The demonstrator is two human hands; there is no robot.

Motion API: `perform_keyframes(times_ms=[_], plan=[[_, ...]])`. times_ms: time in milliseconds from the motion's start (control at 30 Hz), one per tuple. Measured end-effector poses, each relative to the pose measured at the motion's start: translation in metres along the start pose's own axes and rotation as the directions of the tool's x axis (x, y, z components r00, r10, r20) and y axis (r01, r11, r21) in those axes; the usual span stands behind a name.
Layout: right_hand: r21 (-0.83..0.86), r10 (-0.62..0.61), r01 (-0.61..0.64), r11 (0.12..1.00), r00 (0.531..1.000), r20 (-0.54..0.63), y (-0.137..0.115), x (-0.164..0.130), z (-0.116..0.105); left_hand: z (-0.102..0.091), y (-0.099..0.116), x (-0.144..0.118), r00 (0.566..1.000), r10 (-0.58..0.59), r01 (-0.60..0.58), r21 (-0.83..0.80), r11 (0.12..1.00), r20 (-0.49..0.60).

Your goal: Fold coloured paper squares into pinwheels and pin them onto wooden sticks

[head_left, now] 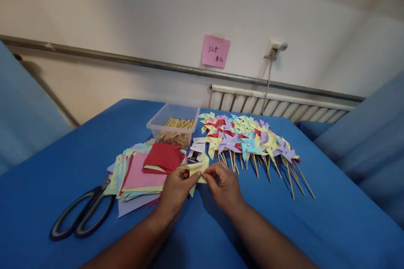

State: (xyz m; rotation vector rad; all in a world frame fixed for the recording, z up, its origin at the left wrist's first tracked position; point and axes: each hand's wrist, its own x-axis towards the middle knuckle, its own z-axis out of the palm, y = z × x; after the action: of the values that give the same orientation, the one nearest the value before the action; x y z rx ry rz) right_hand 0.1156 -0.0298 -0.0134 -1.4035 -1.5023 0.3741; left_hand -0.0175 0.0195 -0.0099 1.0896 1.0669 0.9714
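We've got both hands pinched on a yellow paper piece (pixel 198 170) just above the blue table (pixel 331 218), left hand (pixel 175 191) and right hand (pixel 223 186) each closed on it, probably mid-fold, with the paper stack (pixel 142 172) left, finished pinwheels (pixel 249 138) right, scissors (pixel 83 214) nearby.
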Motion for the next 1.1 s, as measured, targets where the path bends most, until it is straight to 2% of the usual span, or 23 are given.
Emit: perform_keyframes(times_ms=[267, 600, 767, 1100], plan=[[-0.193, -0.055, 0.057, 0.98, 0.998, 0.014, -0.007, -0.004, -0.002, 0.0, 0.002, 0.0, 0.997, 0.079, -0.079, 0.078, 0.994, 0.004], [-0.161, -0.105, 0.103, 0.982, 0.994, -0.004, -0.009, -0.005, -0.005, -0.001, 0.003, -0.005, 0.991, 0.136, -0.134, 0.144, 0.981, -0.002], [-0.16, -0.089, 0.086, 0.983, 0.996, -0.015, -0.012, -0.008, -0.005, -0.001, 0.001, -0.007, 0.981, 0.191, -0.177, 0.275, 0.945, -0.022], [-0.161, -0.044, 0.035, 0.986, 0.998, -0.052, -0.013, -0.007, -0.003, -0.001, 0.002, -0.01, 0.974, 0.226, -0.218, 0.311, 0.925, 0.008]])
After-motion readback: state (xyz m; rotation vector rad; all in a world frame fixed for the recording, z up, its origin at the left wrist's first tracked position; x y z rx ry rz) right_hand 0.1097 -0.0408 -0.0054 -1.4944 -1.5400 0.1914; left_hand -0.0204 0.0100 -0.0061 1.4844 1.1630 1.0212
